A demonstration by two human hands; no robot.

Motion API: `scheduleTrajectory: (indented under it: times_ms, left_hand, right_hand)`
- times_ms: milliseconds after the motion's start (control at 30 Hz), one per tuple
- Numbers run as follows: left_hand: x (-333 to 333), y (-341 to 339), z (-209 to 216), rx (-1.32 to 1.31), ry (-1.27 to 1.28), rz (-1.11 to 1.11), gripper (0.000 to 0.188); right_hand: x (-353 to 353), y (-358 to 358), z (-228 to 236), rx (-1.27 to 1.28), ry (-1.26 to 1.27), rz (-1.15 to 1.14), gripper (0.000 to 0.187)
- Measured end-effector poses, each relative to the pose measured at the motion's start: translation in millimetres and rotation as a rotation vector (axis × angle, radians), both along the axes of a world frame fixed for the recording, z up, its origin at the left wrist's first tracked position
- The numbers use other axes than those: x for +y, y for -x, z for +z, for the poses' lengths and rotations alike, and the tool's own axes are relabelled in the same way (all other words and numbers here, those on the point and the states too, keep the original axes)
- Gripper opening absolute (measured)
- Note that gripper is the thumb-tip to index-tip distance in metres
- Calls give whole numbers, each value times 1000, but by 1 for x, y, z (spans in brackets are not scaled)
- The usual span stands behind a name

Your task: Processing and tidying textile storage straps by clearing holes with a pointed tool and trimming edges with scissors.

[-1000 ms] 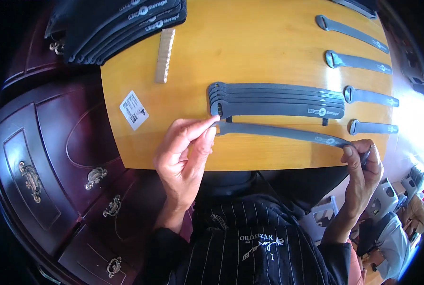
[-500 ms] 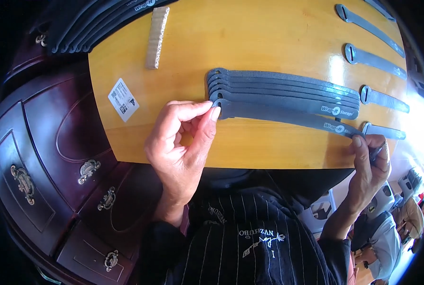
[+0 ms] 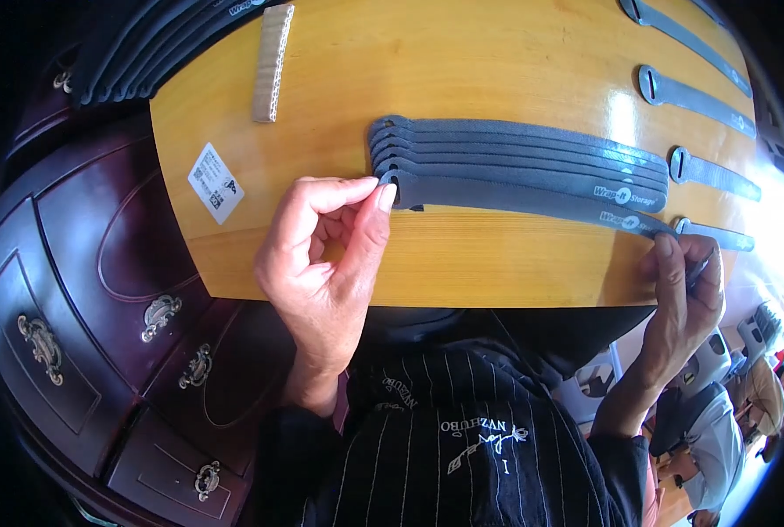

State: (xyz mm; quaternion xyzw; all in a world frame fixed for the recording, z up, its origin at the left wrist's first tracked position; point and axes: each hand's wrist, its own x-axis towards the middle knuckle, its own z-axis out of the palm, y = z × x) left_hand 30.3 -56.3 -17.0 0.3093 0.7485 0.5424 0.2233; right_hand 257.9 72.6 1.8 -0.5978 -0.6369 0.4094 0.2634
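Between my two hands stretches a dark grey hook-and-loop strap (image 3: 515, 200), its flat side up, with pale printing near the right end. My left hand (image 3: 330, 246) pinches the slotted end between thumb and forefinger. At the other end, my right hand (image 3: 686, 277) grips the strap, fingers curled round its tail. Just beyond it lies a fanned stack of matching straps (image 3: 515, 145), overlapped so each edge shows, their slotted ends at the left. The held strap runs along the near edge of that stack.
Single straps (image 3: 699, 108) lie in a column at the table's right. A cardboard strip (image 3: 273, 66) and a white label (image 3: 215, 184) rest on the wooden table (image 3: 462, 272). More straps (image 3: 159, 53) overhang the far left corner. Dark drawers (image 3: 111, 263) stand left; people sit at right.
The held strap has shifted slightly left at its slotted end, along with my left hand. The whole table has drifted a little left and up in the view. Both grips stay the same.
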Motion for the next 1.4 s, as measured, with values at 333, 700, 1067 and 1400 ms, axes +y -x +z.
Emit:
scheduleTrajectory:
  times_ms: [333,700,1067,1400]
  left_hand:
    - [1,0,-1,30,19,10,14]
    - [4,-8,-1,119,84,65,14]
    - [3,-7,-3,201,124,6,13]
    - [2,-7,-3,204,125,6,13]
  right_hand:
    - [2,3,-1,34,3,12,13]
    - [5,3,3,25,101,-35,12]
    - [11,0,3,-31,12,78,17]
    - [12,7,3,-75,4,48,18]
